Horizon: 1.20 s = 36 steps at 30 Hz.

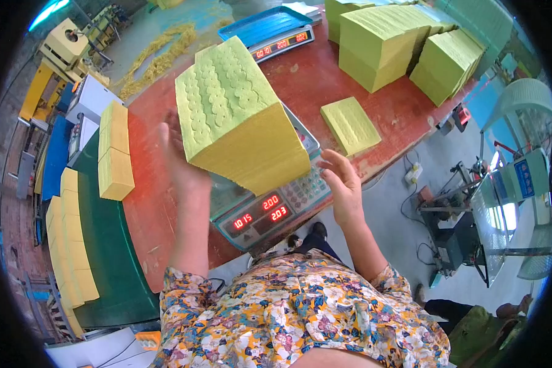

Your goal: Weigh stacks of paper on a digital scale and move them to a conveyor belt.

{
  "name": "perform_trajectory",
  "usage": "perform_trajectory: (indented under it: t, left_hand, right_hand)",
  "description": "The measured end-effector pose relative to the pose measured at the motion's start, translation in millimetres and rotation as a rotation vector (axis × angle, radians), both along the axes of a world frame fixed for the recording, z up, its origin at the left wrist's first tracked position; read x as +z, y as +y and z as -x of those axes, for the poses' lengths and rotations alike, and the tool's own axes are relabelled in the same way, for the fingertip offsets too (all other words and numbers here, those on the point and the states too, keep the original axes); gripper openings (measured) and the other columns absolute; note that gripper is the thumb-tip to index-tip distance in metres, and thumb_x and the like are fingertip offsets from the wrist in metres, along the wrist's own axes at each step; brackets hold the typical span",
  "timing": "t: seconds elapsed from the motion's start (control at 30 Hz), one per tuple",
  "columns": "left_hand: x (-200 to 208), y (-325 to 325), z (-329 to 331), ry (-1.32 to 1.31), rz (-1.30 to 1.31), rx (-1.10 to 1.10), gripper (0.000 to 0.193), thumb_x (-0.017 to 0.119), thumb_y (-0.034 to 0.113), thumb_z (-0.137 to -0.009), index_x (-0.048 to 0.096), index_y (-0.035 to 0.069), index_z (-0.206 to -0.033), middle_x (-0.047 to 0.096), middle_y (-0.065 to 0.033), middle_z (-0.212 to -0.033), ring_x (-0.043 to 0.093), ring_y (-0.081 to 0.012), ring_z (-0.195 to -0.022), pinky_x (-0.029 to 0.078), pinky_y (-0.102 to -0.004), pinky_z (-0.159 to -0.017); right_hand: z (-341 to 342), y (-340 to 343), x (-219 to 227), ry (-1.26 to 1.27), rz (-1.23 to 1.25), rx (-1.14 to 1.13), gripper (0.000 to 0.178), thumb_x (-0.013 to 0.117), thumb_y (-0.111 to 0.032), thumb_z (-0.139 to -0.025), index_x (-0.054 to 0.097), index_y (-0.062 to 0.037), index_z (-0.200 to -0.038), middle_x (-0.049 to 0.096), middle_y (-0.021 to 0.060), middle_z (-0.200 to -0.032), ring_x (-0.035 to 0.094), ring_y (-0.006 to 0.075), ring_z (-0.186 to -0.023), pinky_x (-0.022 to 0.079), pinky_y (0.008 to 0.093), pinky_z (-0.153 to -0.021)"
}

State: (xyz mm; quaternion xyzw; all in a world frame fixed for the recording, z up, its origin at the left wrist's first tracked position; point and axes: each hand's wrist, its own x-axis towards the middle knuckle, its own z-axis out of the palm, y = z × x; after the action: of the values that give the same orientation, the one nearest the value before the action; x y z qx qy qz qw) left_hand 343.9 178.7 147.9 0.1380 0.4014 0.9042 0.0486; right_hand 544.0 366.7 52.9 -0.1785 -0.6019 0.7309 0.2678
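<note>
A tall block of stacked yellow embossed sheets stands on a digital scale with a lit red display at the front of the table. My left hand is upright along the block's left side, fingers stretched out; whether it touches the block I cannot tell. My right hand hovers just right of the block's near lower corner, above the keypad end of the scale. Its fingers are apart and slightly bent, with nothing in them. The block hides most of the scale's pan.
A thin yellow stack lies right of the scale on the red table. Taller yellow stacks stand at the back right. Behind is another scale with a blue tray. Yellow bundles line the left; a person is at lower right.
</note>
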Motion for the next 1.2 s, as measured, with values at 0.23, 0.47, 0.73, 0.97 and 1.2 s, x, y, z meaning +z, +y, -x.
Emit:
perform_trajectory:
  t: [0.23, 0.47, 0.73, 0.97, 1.2]
  left_hand:
    - [80, -7, 0, 0.680, 0.701, 0.301, 0.060, 0.044, 0.039, -0.100, 0.036, 0.002, -0.147, 0.039, -0.0138, -0.151, 0.027, -0.0266, -0.145, 0.021, -0.0428, -0.118]
    - [83, 3, -7, 0.450, 0.780, -0.098, 0.068, 0.058, 0.035, -0.093, 0.035, 0.003, -0.148, 0.033, -0.0139, -0.152, 0.031, -0.0265, -0.142, 0.026, -0.0402, -0.116]
    - [69, 25, -25, 0.491, 0.818, -0.193, 0.069, 0.061, 0.034, -0.089, 0.037, 0.003, -0.145, 0.036, -0.0132, -0.149, 0.038, -0.0269, -0.137, 0.031, -0.0410, -0.113]
    - [60, 147, -89, 0.576, 0.727, -0.183, 0.072, 0.061, 0.032, -0.085, 0.037, 0.002, -0.145, 0.032, -0.0159, -0.153, 0.030, -0.0284, -0.142, 0.022, -0.0413, -0.117]
    - [11, 322, -104, 0.775, 0.878, -0.158, 0.063, 0.061, 0.018, -0.085, 0.040, 0.006, -0.143, 0.028, -0.0199, -0.154, 0.027, -0.0323, -0.143, 0.020, -0.0456, -0.118]
  right_hand:
    - [3, -7, -27, -0.029, 0.561, 0.077, 0.031, 0.053, -0.021, -0.100, 0.057, 0.0021, -0.120, 0.066, 0.0135, -0.106, 0.066, 0.0215, -0.091, 0.054, 0.0343, -0.083]
    - [32, -15, -20, -0.098, 0.858, 0.370, 0.043, 0.049, -0.038, -0.102, 0.060, 0.0016, -0.115, 0.068, 0.0181, -0.108, 0.068, 0.0277, -0.095, 0.056, 0.0409, -0.086]
    - [17, -4, -21, -0.025, 0.968, 0.317, 0.043, 0.051, -0.045, -0.099, 0.059, -0.0070, -0.117, 0.061, 0.0046, -0.094, 0.055, 0.0145, -0.074, 0.050, 0.0298, -0.065]
    - [-37, 96, -38, 0.127, 0.864, 0.097, 0.049, 0.040, -0.052, -0.100, 0.056, -0.0122, -0.124, 0.063, 0.0022, -0.108, 0.055, 0.0150, -0.090, 0.043, 0.0321, -0.075]
    - [-78, 275, -61, 0.022, 0.756, -0.185, 0.046, 0.045, -0.050, -0.099, 0.062, -0.0100, -0.115, 0.065, 0.0027, -0.097, 0.059, 0.0136, -0.082, 0.047, 0.0283, -0.066]
